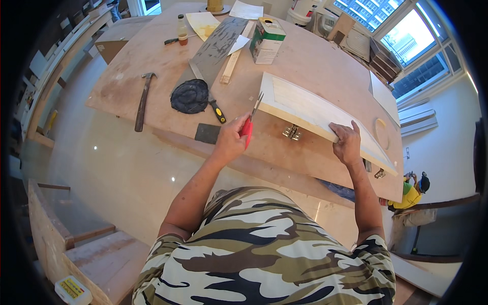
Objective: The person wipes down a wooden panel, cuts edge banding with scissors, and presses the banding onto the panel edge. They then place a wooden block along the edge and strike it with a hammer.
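Observation:
My left hand is closed on a red-handled tool with a narrow metal tip, raised beside the left end of a long white framed panel. My right hand grips the panel's near edge. Metal hinges show along that edge. To the left of my left hand, a dark flat block, a yellow-and-black-handled scraper and a lump of dark paste rest on the large worktable. A hammer lies farther left.
A carton, bottle, wooden strip and grey board occupy the table's back. A wooden frame stands at lower left. Another person in yellow is low beyond the table's right side.

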`<state>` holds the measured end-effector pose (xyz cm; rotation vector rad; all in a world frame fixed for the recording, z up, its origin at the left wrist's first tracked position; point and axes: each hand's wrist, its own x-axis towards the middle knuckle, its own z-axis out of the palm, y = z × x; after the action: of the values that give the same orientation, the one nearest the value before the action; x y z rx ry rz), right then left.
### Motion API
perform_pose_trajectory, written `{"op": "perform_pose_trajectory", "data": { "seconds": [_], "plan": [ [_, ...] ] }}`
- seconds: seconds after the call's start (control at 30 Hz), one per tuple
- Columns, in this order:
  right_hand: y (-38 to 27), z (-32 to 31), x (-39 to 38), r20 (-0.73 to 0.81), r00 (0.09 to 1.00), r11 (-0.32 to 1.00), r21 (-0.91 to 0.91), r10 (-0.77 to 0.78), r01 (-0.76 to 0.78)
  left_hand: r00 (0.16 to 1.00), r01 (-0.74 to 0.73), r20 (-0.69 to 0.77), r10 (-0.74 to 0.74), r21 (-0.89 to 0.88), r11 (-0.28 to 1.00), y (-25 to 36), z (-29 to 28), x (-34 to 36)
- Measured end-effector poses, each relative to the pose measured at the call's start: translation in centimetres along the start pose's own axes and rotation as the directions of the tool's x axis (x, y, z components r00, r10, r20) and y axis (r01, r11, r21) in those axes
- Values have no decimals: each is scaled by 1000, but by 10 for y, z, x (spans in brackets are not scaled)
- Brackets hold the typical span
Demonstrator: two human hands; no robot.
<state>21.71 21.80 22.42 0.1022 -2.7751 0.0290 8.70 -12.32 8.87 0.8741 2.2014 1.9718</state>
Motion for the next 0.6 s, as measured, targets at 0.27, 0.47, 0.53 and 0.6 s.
{"op": "perform_pose_trajectory", "data": {
  "seconds": [0.27, 0.47, 0.53, 0.6],
  "plan": [
    [-3, 6, -9, 4, 1000, 1000, 6, 23, -23, 997, 58, -35, -61, -86, 995, 3, 2, -6],
    [-4, 9, -12, 1, 1000, 1000, 20, 12, -12, 997, 2, -70, -7, -69, 998, -4, -1, 2],
    [-3, 11, -14, -9, 1000, 1000, 17, 13, -13, 999, 51, -6, -52, -60, 997, -3, -5, 1],
    [-4, 11, -14, -6, 1000, 1000, 19, 16, -16, 994, 100, 57, -98, -48, 994, -1, -6, -1]
  ]
}}
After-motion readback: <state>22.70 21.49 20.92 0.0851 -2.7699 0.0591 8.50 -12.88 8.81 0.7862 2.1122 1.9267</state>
